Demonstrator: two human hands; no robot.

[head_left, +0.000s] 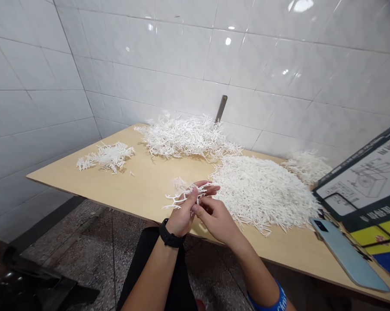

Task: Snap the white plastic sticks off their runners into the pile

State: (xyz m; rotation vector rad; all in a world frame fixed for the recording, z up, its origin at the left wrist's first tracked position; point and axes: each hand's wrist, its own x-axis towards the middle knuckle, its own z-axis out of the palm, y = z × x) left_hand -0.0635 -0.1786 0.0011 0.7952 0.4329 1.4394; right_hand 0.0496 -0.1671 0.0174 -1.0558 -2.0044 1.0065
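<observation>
- Two hands in the lower middle of the frame, both on one branchy white plastic piece (183, 198), held up just over the light wood table (156, 185)
- Left hand (181, 218), black watch (170, 234) on the wrist: fingers curled narrow around the piece, thumb pressed on it
- Right hand (217, 221), blue wristband (267, 298) on the wrist: fingertips (203, 208) pinched narrow on the piece, partly hidden behind the left hand
- Biggest heap of white plastic bits (259, 194) sits just right of the hands
- Looser white heap (185, 136) at upper middle, small one (106, 156) at left, another (306, 166) behind the biggest at right
- Lower right: pale blue phone (348, 255) lying on the table, next to a printed board with a line drawing (359, 181)
- Behind it all, white tiled wall (182, 52) with a metal bracket (220, 108) just behind the upper heap
</observation>
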